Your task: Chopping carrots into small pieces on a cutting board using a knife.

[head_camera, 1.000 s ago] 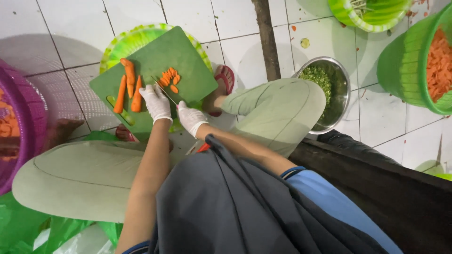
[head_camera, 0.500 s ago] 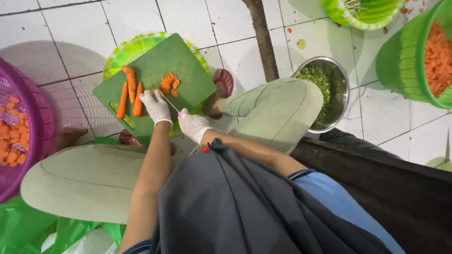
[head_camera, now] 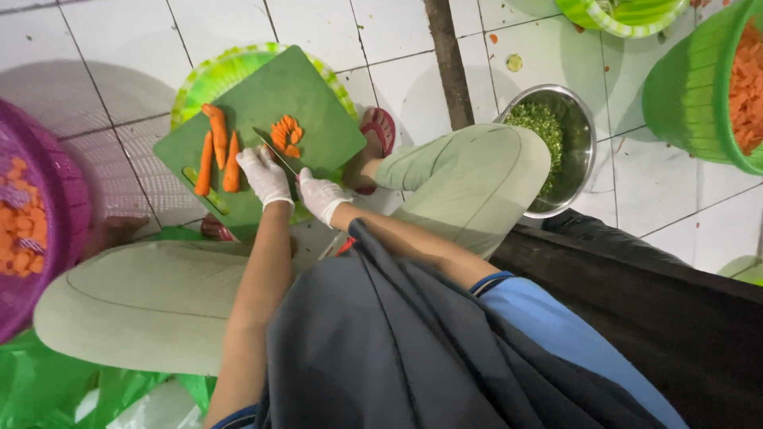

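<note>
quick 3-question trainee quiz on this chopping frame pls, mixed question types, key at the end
1. True or false: the left hand and the right hand both wear white gloves.
2. Multiple choice: where do the carrot slices lie? A) in the steel bowl B) on the green cutting board C) on the bare floor tiles
3. Fill in: the long carrot pieces lie on the ___ part of the board, as the picture shows it.

Key: 1 true; 2 B; 3 left. The knife lies between the long pieces and the slices, its handle end at the right hand. The steel bowl holds chopped greens.
</note>
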